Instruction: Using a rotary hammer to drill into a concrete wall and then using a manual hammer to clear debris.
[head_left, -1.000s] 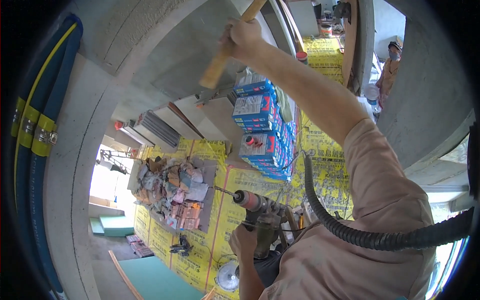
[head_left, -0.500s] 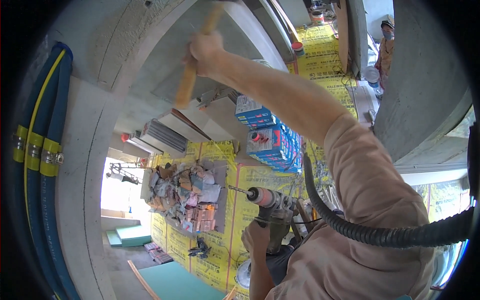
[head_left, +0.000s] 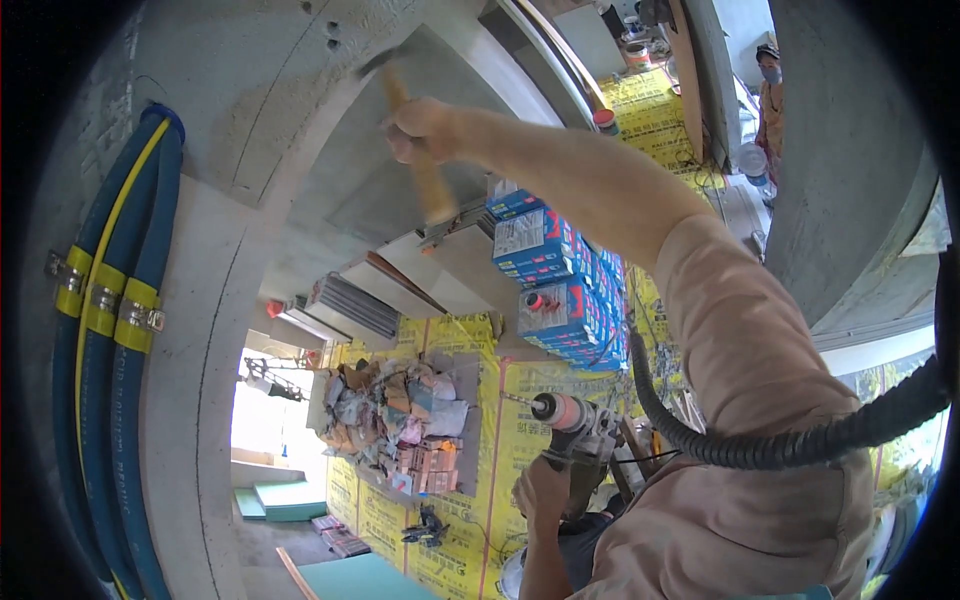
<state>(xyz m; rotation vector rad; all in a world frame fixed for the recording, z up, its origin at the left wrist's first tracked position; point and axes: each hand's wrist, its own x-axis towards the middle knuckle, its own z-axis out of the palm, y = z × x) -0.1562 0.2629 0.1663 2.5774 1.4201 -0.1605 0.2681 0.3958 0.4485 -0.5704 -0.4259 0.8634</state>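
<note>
My right hand (head_left: 424, 132) is raised on an outstretched arm, its fingers wrapped round the wooden handle of a hammer (head_left: 432, 190). The hammer's dark head is close to the edge of a pale concrete beam (head_left: 275, 110); I cannot tell whether it touches. Small holes show in the concrete nearby. Lower down, my left hand (head_left: 545, 487) grips the handle of a power drill (head_left: 580, 425) near my body. A long bit extends from its chuck toward the left. Motion slightly blurs the hammer and right hand.
Blue hoses (head_left: 110, 400) with yellow bands and metal clamps run down the left. A black corrugated hose (head_left: 760, 445) crosses my upper arm. Blue boxes (head_left: 535, 250) stand stacked beyond it. Bags and rags (head_left: 390, 400) lie heaped on yellow floor sheeting (head_left: 520, 450). A masked person (head_left: 770, 110) stands at upper right.
The hammer has tilted the other way, its head now visible beside the beam. The drill stays in my left hand. The whole view has shifted, moving the surroundings rightward and slightly down.
</note>
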